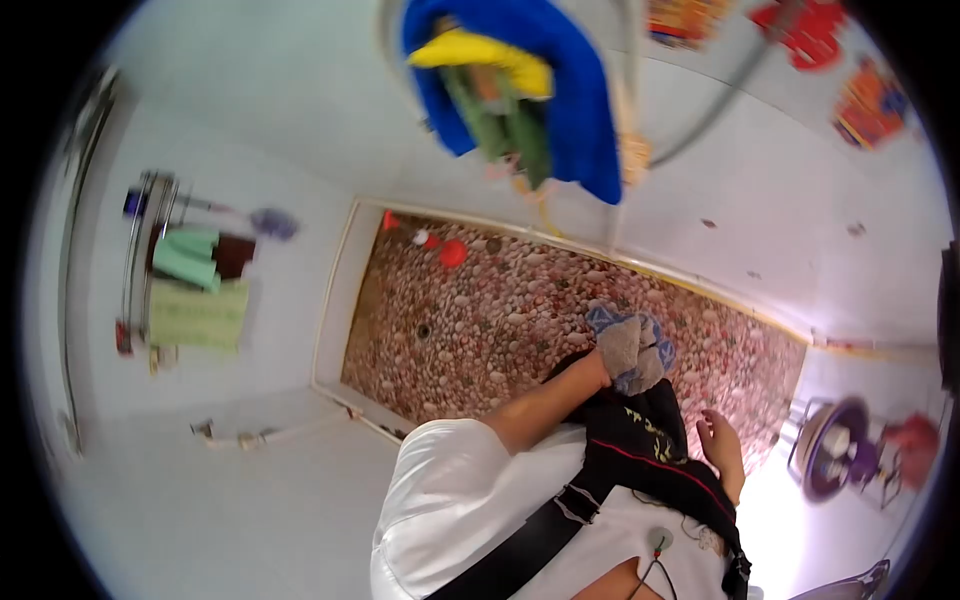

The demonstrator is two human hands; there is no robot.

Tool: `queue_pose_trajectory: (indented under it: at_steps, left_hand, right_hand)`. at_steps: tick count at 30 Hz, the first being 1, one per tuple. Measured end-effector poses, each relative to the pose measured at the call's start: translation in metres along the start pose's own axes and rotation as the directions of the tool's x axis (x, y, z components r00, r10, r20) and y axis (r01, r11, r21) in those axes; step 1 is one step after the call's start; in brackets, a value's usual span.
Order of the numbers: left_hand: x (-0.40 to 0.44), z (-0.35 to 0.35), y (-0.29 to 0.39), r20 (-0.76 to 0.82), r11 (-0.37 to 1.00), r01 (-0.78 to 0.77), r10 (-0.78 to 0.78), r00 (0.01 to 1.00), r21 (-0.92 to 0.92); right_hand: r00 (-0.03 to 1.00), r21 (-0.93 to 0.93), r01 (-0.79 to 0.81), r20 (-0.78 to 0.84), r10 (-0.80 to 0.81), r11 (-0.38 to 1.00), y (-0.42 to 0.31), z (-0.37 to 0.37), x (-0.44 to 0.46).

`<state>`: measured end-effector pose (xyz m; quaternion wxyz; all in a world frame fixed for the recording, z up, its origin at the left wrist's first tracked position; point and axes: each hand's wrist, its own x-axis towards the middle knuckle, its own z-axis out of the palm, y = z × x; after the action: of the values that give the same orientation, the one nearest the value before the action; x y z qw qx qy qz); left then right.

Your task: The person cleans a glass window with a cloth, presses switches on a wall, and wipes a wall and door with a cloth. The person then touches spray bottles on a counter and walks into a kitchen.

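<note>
Cloths (187, 258) hang leftmost. Above the pebble-patterned floor (480, 330), gray-and-blue socks (630, 352) cover your left hand (603, 371), whose grip cannot be told; your right hand (722, 444) is released, near a purple basin (815, 468).

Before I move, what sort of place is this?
Probably a bathroom or washroom: what looks like a round drain is set in the pebble-patterned floor, towels hang at the left, and a purple basin stands at the right.
</note>
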<state>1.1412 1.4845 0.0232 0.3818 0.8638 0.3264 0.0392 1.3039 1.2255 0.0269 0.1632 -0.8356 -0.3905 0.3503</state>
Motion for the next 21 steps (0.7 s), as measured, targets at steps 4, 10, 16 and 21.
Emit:
queue_pose_trajectory:
  at_steps: [4,10,16,21]
  left_hand:
    - [-0.008,0.058,-0.100,-0.157,0.928,-0.031,-0.030,0.987,-0.370]
    - [-0.026,0.015,-0.102,-0.352,0.954,0.294,-0.297,0.888,-0.063]
    - [-0.045,0.013,-0.087,-0.582,0.981,0.194,-0.174,0.794,-0.028]
    - [-0.075,0.023,-0.060,-0.598,0.757,0.551,-0.634,0.491,-0.351]
  right_hand:
    - [0.983,0.008,0.120,0.142,-0.120,0.993,-0.033,-0.009,0.036]
    - [0.882,-0.035,0.257,0.417,-0.220,0.966,-0.065,-0.019,0.097]
    - [0.749,-0.198,0.557,0.540,-0.385,0.807,-0.082,-0.043,0.180]
    - [0.691,-0.164,0.665,0.507,-0.515,0.729,-0.125,-0.070,0.219]
